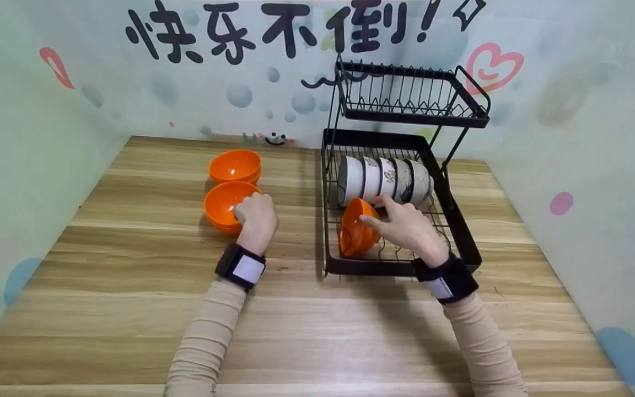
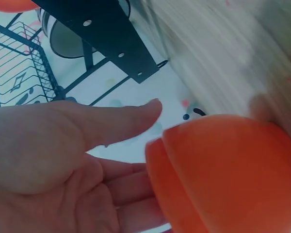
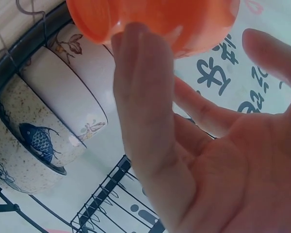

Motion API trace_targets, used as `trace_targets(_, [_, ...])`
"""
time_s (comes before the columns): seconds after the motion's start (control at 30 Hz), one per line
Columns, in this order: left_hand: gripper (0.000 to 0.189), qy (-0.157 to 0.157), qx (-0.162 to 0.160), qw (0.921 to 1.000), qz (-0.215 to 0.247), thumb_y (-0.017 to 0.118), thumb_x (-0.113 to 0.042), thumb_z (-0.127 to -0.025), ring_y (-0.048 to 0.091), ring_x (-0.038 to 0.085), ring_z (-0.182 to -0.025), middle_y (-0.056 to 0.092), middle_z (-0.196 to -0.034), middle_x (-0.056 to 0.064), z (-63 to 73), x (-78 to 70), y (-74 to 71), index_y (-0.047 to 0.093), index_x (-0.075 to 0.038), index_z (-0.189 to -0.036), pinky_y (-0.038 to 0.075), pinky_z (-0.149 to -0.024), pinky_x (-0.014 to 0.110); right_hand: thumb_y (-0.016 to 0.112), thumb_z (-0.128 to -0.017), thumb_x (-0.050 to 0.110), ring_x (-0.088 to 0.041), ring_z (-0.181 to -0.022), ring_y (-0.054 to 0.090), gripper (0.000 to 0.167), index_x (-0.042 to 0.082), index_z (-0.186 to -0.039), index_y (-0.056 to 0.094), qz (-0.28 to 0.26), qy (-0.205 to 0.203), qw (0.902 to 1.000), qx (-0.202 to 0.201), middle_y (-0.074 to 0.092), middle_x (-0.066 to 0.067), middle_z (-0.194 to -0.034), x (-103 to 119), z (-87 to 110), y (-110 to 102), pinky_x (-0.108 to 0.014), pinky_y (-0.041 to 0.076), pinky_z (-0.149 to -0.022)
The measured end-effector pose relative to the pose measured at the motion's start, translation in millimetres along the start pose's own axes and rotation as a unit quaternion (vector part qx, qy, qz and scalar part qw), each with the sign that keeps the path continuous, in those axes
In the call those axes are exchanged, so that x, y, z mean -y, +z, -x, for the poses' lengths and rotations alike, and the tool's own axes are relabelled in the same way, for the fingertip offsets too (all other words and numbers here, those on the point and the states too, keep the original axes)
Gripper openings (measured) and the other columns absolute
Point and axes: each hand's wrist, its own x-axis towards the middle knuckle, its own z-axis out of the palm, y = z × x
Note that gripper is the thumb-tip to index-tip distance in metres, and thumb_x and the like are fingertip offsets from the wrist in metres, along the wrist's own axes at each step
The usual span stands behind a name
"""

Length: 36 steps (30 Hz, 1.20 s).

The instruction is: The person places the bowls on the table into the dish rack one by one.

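My left hand [image 1: 258, 218] is at the right rim of the nearer stack of orange bowls [image 1: 224, 207]. In the left wrist view its thumb stands apart from the nested bowls [image 2: 233, 174], and its fingertips are hidden behind their rim. An orange bowl [image 1: 355, 231] stands on its side in the front of the black dish rack [image 1: 370, 267]. Beside it is my right hand [image 1: 408, 229], thumb and fingers spread. One finger overlaps the orange bowl [image 3: 184, 24] in the right wrist view; whether it touches I cannot tell.
Behind the nearer stack sit more orange bowls [image 1: 235, 165]. A row of several white and speckled patterned bowls [image 1: 372, 179] stands on edge in the rack's lower tier, under a raised upper tier [image 1: 416, 117]. Printed walls enclose the wooden table [image 1: 295, 331].
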Motion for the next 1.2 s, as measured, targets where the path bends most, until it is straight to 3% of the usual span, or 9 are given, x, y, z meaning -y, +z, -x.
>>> trace_targets(0.13, [0.028, 0.004, -0.004, 1.0000, 0.000, 0.044, -0.006, -0.095, 0.066, 0.028, -0.100, 0.068, -0.109, 0.014, -0.8, 1.0, 1.8, 0.068, -0.004, -0.109, 0.053, -0.070, 0.038, 0.051, -0.092, 0.053, -0.017, -0.058, 0.054, 0.058, 0.010, -0.131, 0.048, -0.001, -0.008, 1.0000, -0.003, 0.057, -0.004, -0.069, -1, 0.4, 1, -0.029, 0.043, -0.056])
trace_targets(0.37, [0.025, 0.029, -0.055, 0.9981, -0.001, 0.048, -0.005, -0.092, 0.067, 0.029, -0.095, 0.070, -0.102, 0.012, 3.5, 2.1, 2.6, 0.071, -0.004, -0.102, 0.054, -0.068, 0.037, 0.051, -0.092, 0.052, -0.018, -0.060, 0.055, 0.056, 0.010, -0.129, 0.051, -0.007, -0.015, 0.9998, -0.006, 0.059, -0.005, -0.071, -1, 1.4, 1, -0.029, 0.043, -0.057])
trace_targets(0.53, [0.025, 0.035, -0.055, 0.9978, -0.009, 0.047, -0.005, -0.093, 0.067, 0.029, -0.094, 0.069, -0.102, 0.013, 6.0, 2.7, -1.3, 0.070, -0.003, -0.102, 0.053, -0.066, 0.036, 0.051, -0.092, 0.052, -0.018, -0.060, 0.055, 0.055, 0.010, -0.129, 0.051, -0.010, -0.010, 0.9999, -0.007, 0.061, -0.007, -0.072, -1, 2.2, 1, -0.030, 0.043, -0.058])
trace_targets(0.77, [0.021, 0.042, -0.064, 0.9967, -0.025, 0.050, -0.003, -0.091, 0.068, 0.024, -0.084, 0.070, -0.093, 0.010, 6.0, 1.2, -6.8, 0.071, -0.005, -0.098, 0.035, -0.049, 0.027, 0.054, -0.092, 0.049, -0.021, -0.076, 0.063, 0.054, 0.012, -0.131, 0.049, -0.048, -0.001, 0.9985, -0.027, 0.068, -0.009, -0.092, -1, 1.0, 1, -0.032, 0.048, -0.066])
trace_targets(0.87, [0.019, 0.045, -0.075, 0.9958, -0.028, 0.053, -0.003, -0.090, 0.068, 0.023, -0.081, 0.070, -0.091, 0.010, 6.0, 0.8, -8.4, 0.071, -0.004, -0.096, 0.042, -0.049, 0.028, 0.055, -0.091, 0.049, -0.025, -0.087, 0.061, 0.055, 0.012, -0.132, 0.048, -0.062, 0.010, 0.9972, -0.040, 0.065, -0.012, -0.099, -1, -0.7, 0, -0.037, 0.049, -0.071])
trace_targets(1.0, [0.018, 0.056, -0.096, 0.9935, -0.025, 0.054, -0.004, -0.088, 0.069, 0.027, -0.084, 0.070, -0.092, 0.011, 7.4, 0.8, -11.3, 0.071, -0.004, -0.095, 0.054, -0.062, 0.035, 0.055, -0.091, 0.049, -0.033, -0.102, 0.060, 0.059, 0.011, -0.134, 0.045, -0.078, 0.024, 0.9957, -0.044, 0.061, -0.018, -0.113, -3, -3.1, -2, -0.046, 0.049, -0.084])
trace_targets(1.2, [0.015, 0.080, -0.146, 0.9859, -0.018, 0.056, -0.005, -0.086, 0.068, 0.030, -0.082, 0.070, -0.088, 0.012, 14.4, -4.2, -16.6, 0.070, -0.003, -0.089, 0.054, -0.064, 0.038, 0.053, -0.092, 0.050, -0.035, -0.107, 0.062, 0.063, 0.009, -0.139, 0.040, -0.118, 0.026, 0.9921, -0.034, 0.063, -0.021, -0.120, -6, -6.0, -5, -0.047, 0.050, -0.089])
